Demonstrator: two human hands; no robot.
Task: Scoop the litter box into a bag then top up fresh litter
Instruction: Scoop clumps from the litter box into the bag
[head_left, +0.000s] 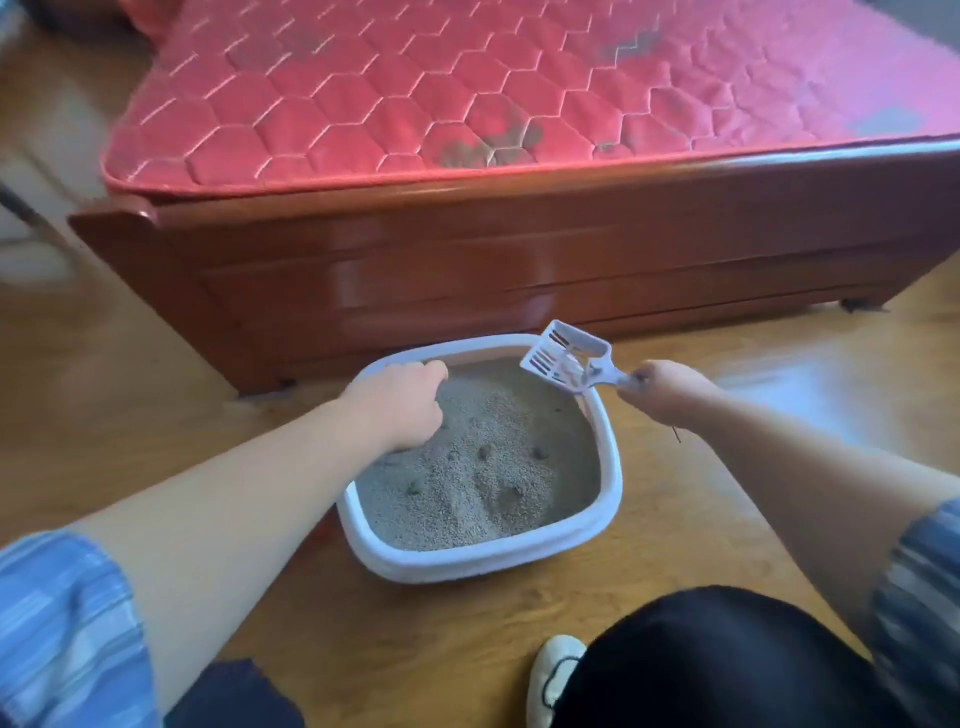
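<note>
A white litter box (610, 499) sits on the wooden floor in front of a bed. It holds grey litter (483, 483) with several dark clumps. My left hand (400, 405) grips the box's far left rim, fingers curled over the edge. My right hand (670, 392) holds the handle of a white slotted scoop (566, 358). The scoop hangs empty above the box's far right corner, its blade pointing left and away from me.
A dark red wooden bed frame (467, 275) with a pink quilted mattress (519, 83) stands right behind the box. Wooden floor (104, 364) lies on both sides. My knee in black trousers (717, 665) and a white slipper (556, 675) are near the front.
</note>
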